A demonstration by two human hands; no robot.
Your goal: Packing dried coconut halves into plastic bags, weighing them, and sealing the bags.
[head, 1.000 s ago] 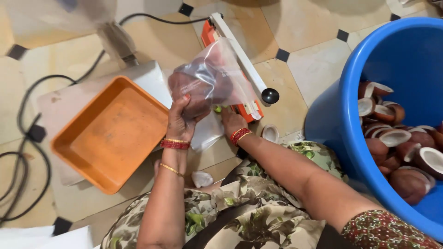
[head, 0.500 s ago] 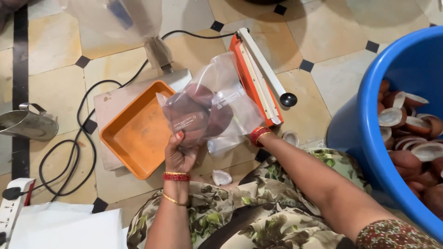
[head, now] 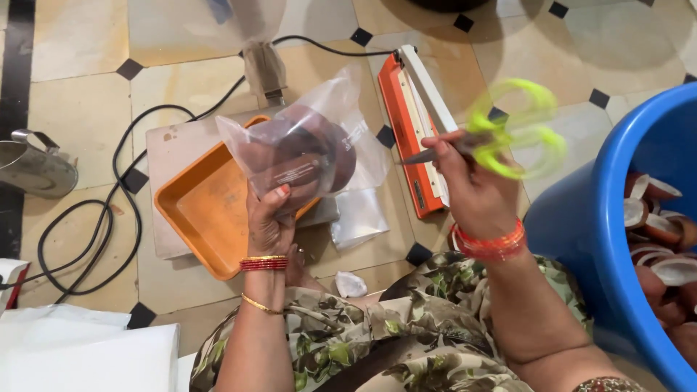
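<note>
Handling of the clear, crinkled plastic bag of brown clay discs (head: 301, 156) is governed by its two materials: the film is thin, limp and likely slippery, while the round, dark contents appear rigid, fairly heavy for their size and probably brittle. The left hand (head: 267, 225) holds the bag raised above the orange rectangular plastic tray (head: 207, 210), fingers and thumb closed firmly on the lower edge of the packed discs through the film; this is judged the soundest hold, since the loose upper film offers no support. The right hand (head: 472, 192) is closed around the blurred yellow-green plastic-handled scissors (head: 501, 138), whose steel blades point toward the bag but stay apart from it. The tray rests on a flat grey metal platform (head: 168, 156) on the beige tiled floor (head: 80, 94). An orange-and-white bar-shaped heat sealer (head: 406, 120) lies just beside the platform. The large blue plastic tub (head: 581, 225) at right holds more earthen cups, brown outside and pale inside.
</note>
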